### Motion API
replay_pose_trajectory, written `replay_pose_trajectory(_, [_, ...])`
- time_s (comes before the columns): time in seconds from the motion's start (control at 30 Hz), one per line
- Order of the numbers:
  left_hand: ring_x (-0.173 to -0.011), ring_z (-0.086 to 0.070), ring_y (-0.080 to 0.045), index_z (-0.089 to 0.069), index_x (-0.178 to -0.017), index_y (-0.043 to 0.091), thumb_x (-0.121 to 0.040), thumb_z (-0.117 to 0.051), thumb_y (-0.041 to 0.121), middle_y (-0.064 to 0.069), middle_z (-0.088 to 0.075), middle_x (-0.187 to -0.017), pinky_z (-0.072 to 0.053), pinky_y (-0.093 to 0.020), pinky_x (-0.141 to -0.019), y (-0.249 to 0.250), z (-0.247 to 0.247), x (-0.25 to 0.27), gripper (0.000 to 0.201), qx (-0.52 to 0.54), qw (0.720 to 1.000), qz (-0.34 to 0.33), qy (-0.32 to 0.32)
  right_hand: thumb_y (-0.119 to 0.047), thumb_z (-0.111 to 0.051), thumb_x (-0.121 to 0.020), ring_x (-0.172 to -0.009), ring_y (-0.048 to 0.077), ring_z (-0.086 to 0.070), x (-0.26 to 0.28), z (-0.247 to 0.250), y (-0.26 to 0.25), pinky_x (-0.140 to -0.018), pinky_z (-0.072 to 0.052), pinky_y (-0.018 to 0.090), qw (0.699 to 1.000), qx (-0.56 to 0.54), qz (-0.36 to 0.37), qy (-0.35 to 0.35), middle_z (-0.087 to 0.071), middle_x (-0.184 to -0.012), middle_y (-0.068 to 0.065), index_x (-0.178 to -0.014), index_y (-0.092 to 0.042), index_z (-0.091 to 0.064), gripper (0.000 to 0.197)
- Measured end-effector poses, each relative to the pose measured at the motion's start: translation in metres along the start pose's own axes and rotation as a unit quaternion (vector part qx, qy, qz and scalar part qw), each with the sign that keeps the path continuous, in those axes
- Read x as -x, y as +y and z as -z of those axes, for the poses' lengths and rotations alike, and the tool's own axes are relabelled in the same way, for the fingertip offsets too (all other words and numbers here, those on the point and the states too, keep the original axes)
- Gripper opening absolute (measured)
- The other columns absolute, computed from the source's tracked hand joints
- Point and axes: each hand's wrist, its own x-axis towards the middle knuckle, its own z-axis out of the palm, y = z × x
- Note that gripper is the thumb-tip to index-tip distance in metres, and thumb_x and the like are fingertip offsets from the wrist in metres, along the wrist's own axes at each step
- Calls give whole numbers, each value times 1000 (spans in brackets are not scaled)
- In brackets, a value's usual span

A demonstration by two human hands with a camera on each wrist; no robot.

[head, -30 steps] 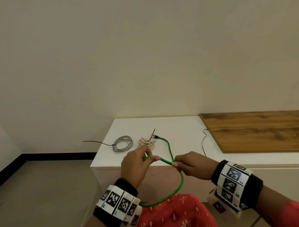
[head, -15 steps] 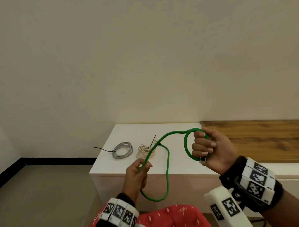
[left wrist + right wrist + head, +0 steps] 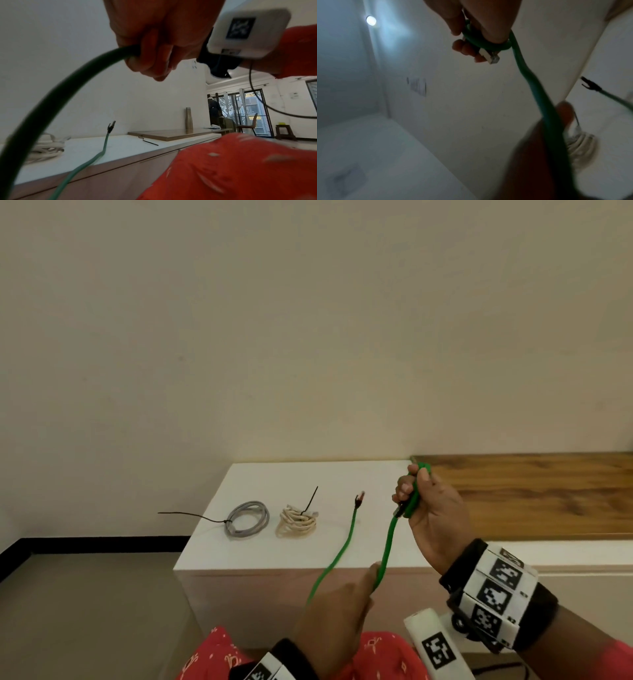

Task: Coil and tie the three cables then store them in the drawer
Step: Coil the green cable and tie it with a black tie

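A white cabinet (image 3: 260, 556) stands against the wall. On its top, at the left, lie a grey coil (image 3: 247, 519) and a cream coil (image 3: 297, 521) (each with a black tie). The right hand (image 3: 432, 508) clasps loops of the green cable (image 3: 389, 542), raised to the right; below it the left hand (image 3: 334, 616) pinches the strand, whose free plug (image 3: 359, 498) points up, far of both.

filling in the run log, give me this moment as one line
step: coiling green cable | right hand: grips small coil | left hand: grips slack | grey cable, cream cable: coiled, tied, on white cabinet | stored: none
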Motion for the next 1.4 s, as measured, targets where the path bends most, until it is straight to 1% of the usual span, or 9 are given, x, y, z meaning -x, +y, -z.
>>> replay_pose_trajectory(0.13, [-90, -63, -32, -30, -129, 29, -86, -16, 42, -9, -63, -110, -54, -41, -73, -7, -1, -2, 47, -40, 997, -57, 37, -25, -43, -88, -57, 0, -51, 11, 9, 19, -59, -42, 11, 939, 312, 102, -104, -52, -61, -7, -89, -20, -48, 7])
replay_pose_trajectory(0.27, [-50, -58, -11, -52, -93, 26, -85, -38, 36, 6, -64, -65, -45, -21, -39, -9, 5, 0, 19, -133, 986, -83, 60, -19, -45, -93, -63, 1, -55, 13, 19, 34, -65, -44, 14, 817, 539, 100, -177, -55, -64, -10, -89, -19, -47, 5])
replay_pose_trajectory(0.53, [-45, -53, -5, -60, -62, 22, -81, -47, 47, 9, -60, -53, -34, -18, -44, -11, 19, -5, 34, -175, 949, -174, 198, -32, -39, -91, -62, 14, -49, 22, 21, 50, -57, -34, 20, 691, 644, 21, -327, -46, -62, -9, -79, -18, -45, 20])
replay_pose_trajectory(0.67, [-40, -49, -6, -55, -56, 22, -72, -49, 61, 8, -56, -47, -34, -19, -38, -15, 38, -10, 43, -135, 959, -113, 222, -52, -28, -91, -49, 0, -47, 25, 20, 51, -55, -33, 12, 746, 545, -59, -377, -49, -58, -8, -63, -33, -43, 37])
replay_pose_trajectory(0.8, [-42, -38, -5, -46, -60, 25, -63, -45, 77, 13, -37, -42, -21, -6, -42, -25, 53, -14, 53, -41, 974, -25, 222, -84, -29, -66, -47, 10, -47, 29, 13, 50, -48, -38, 19, 814, 402, -178, -380, -54, -56, -3, -72, -28, -61, 65])
replay_pose_trajectory(0.97, [-50, -44, -5, -35, -57, 36, -60, -55, 67, 10, -40, -45, -28, -10, -48, -33, 56, -20, 37, 98, 967, 15, 234, -57, -44, -80, -38, 6, -44, 29, 7, 45, -49, -35, 25, 867, 290, -215, -343, -48, -44, -2, -65, -16, -56, 46])
replay_pose_trajectory(1.17, [-48, -42, -7, -38, -58, 35, -63, -57, 59, 17, -52, -54, -29, -13, -48, -19, 53, -24, 31, 181, 962, -18, 206, -62, -27, -86, -48, 12, -47, 33, 3, 45, -58, -37, 29, 894, 212, -287, -272, -49, -50, -1, -71, -9, -50, 60])
replay_pose_trajectory(1.33, [-48, -47, -6, -41, -60, 33, -66, -54, 56, 9, -47, -48, -39, -21, -52, -18, 48, -28, 28, 213, 955, 1, 209, -68, -11, -83, -47, 12, -47, 36, -4, 39, -56, -43, 24, 873, 203, -325, -301, -49, -49, -1, -76, -11, -52, 71])
replay_pose_trajectory(1.4, [-50, -44, -5, -42, -60, 31, -64, -53, 54, 10, -44, -51, -35, -14, -50, -18, 50, -29, 26, 230, 950, 9, 209, -67, -13, -83, -42, 12, -46, 37, -6, 41, -54, -42, 26, 874, 182, -333, -304, -48, -44, -3, -76, -10, -53, 69])
